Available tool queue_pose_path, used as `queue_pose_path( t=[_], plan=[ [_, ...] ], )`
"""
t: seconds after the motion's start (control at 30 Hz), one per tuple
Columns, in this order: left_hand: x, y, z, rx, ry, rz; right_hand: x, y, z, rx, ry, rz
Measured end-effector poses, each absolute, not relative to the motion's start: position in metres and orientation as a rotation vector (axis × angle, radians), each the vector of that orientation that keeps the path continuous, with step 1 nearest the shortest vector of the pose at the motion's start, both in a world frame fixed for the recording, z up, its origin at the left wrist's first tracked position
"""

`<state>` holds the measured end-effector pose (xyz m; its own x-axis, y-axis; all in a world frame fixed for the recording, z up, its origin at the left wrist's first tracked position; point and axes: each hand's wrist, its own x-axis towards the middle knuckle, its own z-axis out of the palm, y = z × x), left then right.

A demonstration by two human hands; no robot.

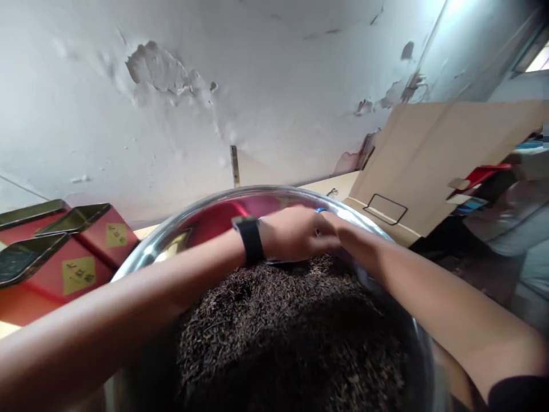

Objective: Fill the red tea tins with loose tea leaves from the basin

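Observation:
A big shiny metal bowl (141, 252) fills the lower middle, heaped with dark loose tea leaves (274, 332). Both my arms reach over the heap to its far rim. My left hand (295, 232), with a black watch on the wrist, is curled closed there, and a small blue thing shows at its fingers. My right hand (355, 240) meets it from the right with the fingers closed against the left hand. What the two hands grip is hidden between them.
Open red tea tins (86, 252) with yellow labels stand at the left. A tan cardboard box (429, 166) leans at the right against the peeling white wall. Another person's grey-clad body (518, 229) is at the far right.

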<state>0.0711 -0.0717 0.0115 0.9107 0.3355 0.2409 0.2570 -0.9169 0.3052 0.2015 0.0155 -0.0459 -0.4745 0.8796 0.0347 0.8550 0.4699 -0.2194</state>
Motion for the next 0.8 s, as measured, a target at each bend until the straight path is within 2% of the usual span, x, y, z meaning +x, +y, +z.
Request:
queue_pose_path(
  t=[0.1, 0.27, 0.37, 0.8],
  plan=[
    [0.083, -0.118, -0.027, 2.863, 0.219, 0.353, 0.201, 0.024, -0.049, -1.383, -2.736, 0.420],
    [0.076, -0.145, -0.072, 2.747, 0.328, 0.210, 0.201, 0.033, -0.051, -1.291, -2.750, 0.548],
    [0.076, -0.143, -0.076, 2.721, 0.359, 0.144, 0.200, 0.032, -0.050, -1.322, -2.732, 0.552],
    [0.083, -0.137, -0.085, 2.923, 0.408, 0.308, 0.203, 0.037, -0.053, -1.221, -2.779, 0.459]
  ],
)
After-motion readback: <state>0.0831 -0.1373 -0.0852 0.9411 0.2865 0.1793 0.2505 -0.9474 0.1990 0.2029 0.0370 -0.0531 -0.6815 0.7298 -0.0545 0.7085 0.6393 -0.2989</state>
